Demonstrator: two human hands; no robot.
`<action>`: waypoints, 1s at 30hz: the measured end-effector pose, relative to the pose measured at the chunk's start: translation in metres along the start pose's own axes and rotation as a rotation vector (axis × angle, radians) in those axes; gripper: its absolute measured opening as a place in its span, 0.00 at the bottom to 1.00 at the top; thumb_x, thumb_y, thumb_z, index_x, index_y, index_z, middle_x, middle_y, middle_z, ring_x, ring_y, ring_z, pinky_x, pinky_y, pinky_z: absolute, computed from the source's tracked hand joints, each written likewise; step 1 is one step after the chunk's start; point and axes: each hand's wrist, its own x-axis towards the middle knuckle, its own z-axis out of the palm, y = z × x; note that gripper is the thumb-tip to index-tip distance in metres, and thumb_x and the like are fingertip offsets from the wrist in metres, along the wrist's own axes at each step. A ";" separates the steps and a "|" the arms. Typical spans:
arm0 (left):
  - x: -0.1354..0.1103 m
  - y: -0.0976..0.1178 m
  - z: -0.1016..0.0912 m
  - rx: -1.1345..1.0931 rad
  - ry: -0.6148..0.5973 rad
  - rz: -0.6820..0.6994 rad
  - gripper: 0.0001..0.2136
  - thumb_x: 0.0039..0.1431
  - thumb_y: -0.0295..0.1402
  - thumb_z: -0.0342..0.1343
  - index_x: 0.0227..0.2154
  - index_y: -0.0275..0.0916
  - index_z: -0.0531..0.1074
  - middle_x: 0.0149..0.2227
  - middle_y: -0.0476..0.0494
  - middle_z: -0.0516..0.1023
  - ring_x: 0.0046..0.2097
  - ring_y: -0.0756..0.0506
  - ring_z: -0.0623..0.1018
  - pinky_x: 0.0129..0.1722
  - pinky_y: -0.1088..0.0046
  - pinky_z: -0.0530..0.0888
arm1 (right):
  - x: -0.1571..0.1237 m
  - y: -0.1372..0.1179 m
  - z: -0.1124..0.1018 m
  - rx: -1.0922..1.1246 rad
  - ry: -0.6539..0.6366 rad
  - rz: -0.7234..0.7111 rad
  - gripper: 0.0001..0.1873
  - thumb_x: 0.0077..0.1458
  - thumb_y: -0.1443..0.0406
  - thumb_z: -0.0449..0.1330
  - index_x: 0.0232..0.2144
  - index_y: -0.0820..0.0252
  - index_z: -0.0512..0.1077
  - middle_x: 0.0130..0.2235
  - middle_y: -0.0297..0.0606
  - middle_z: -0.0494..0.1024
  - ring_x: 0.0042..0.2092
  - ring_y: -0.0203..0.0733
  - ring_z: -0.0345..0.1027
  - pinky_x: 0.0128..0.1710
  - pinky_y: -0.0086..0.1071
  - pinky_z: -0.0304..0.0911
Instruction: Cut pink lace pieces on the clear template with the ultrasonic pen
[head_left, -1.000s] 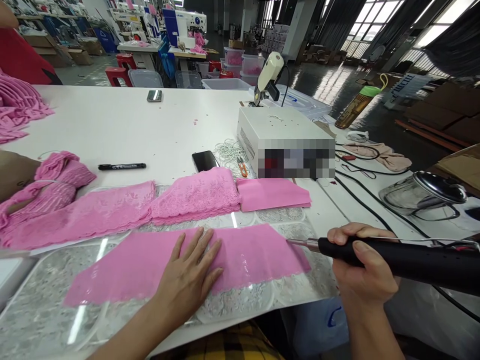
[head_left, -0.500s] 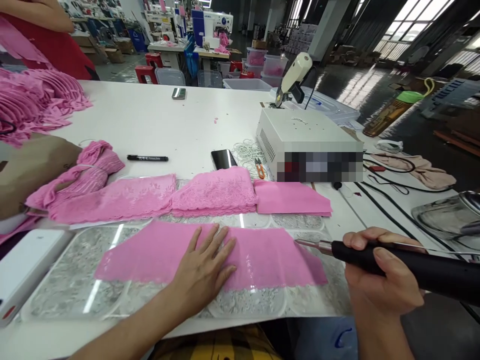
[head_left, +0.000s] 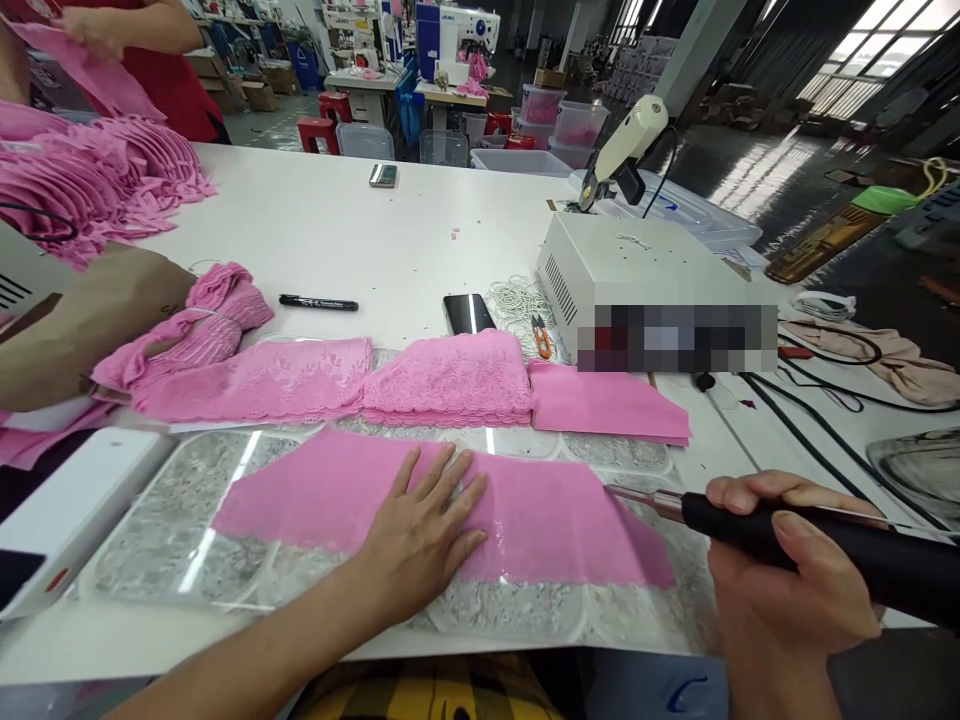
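Observation:
A flat pink fabric piece with slanted ends lies on a clear, patterned mat. My left hand rests flat on its middle, fingers spread. In my right hand is a pen-like tool with a thick black handle and a thin metal tip. That tip is at the fabric's upper right corner; whether it touches the cloth I cannot tell. Just behind lie a stack of pink lace pieces, a plain pink stack and more pink lace.
Behind the stacks are a grey box, orange-handled snips, a phone and a black marker. Black cables run at the right. A white device sits at left. A co-worker in red handles pink fabric beyond.
The view has turned slightly left, so the table's things appear farther right. The co-worker's hand with pink cloth has come into view. My hands keep nearly the same places on fabric and tool.

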 end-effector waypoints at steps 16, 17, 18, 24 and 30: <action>-0.001 0.000 0.002 -0.001 0.009 -0.001 0.20 0.69 0.44 0.46 0.57 0.40 0.69 0.62 0.39 0.69 0.64 0.35 0.66 0.64 0.49 0.59 | 0.002 -0.004 0.001 -0.028 0.069 -0.002 0.08 0.28 0.66 0.56 0.20 0.57 0.64 0.24 0.30 0.66 0.23 0.34 0.58 0.24 0.32 0.58; 0.000 0.000 0.001 -0.002 0.007 -0.002 0.20 0.69 0.44 0.46 0.57 0.40 0.69 0.61 0.39 0.69 0.63 0.35 0.66 0.64 0.49 0.59 | 0.002 -0.004 0.001 -0.031 0.066 0.001 0.08 0.28 0.66 0.56 0.20 0.57 0.64 0.24 0.29 0.66 0.23 0.34 0.58 0.24 0.32 0.58; 0.000 0.000 0.001 -0.004 0.003 -0.003 0.20 0.69 0.44 0.46 0.57 0.40 0.69 0.61 0.39 0.69 0.63 0.35 0.66 0.63 0.49 0.59 | 0.002 -0.004 0.001 -0.031 0.068 0.001 0.08 0.29 0.66 0.56 0.20 0.57 0.64 0.24 0.29 0.66 0.23 0.33 0.58 0.24 0.32 0.58; 0.000 0.001 0.000 -0.010 0.001 -0.009 0.21 0.69 0.45 0.47 0.56 0.39 0.69 0.61 0.37 0.69 0.63 0.34 0.66 0.62 0.48 0.62 | 0.003 -0.003 0.008 -0.011 0.044 0.005 0.08 0.28 0.66 0.56 0.20 0.57 0.64 0.25 0.29 0.65 0.23 0.33 0.57 0.24 0.33 0.59; 0.000 0.001 -0.002 0.001 0.040 -0.001 0.21 0.70 0.45 0.44 0.56 0.38 0.69 0.61 0.39 0.69 0.63 0.35 0.67 0.63 0.49 0.61 | 0.002 0.001 0.017 0.015 0.040 -0.016 0.08 0.29 0.66 0.56 0.20 0.57 0.63 0.25 0.29 0.65 0.23 0.32 0.57 0.24 0.31 0.58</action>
